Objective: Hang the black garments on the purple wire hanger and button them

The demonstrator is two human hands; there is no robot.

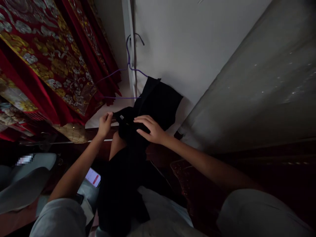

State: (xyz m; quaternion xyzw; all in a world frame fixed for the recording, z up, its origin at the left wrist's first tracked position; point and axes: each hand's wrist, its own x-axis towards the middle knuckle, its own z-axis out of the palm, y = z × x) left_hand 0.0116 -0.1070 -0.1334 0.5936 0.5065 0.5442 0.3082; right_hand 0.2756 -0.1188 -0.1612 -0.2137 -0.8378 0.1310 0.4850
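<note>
1. A dim room is forming the backdrop, with a pale wall rising ahead and a dull, glinting grey sheet slanting down the right side.
2. The left hand is pinching, thumb and fingers together, on the left edge of a black garment.
3. The right hand is lying over the same garment, its thumb and fingers standing apart; whether any cloth is caught beneath them, I cannot tell.
4. The garment is spreading in front of the person, its upper part leaning toward the wall and its lower part bunching between the two hands.
5. A purple wire hanger is showing just above, one shoulder reaching the garment's top edge and its hook lying across a narrow upright strip.
6. More black cloth is covering the lap, below the hands.
7. Near the left forearm, a phone is glowing.
8. Farther out, at upper left, red fabric with gold and silver patterning is hanging in folds.
</note>
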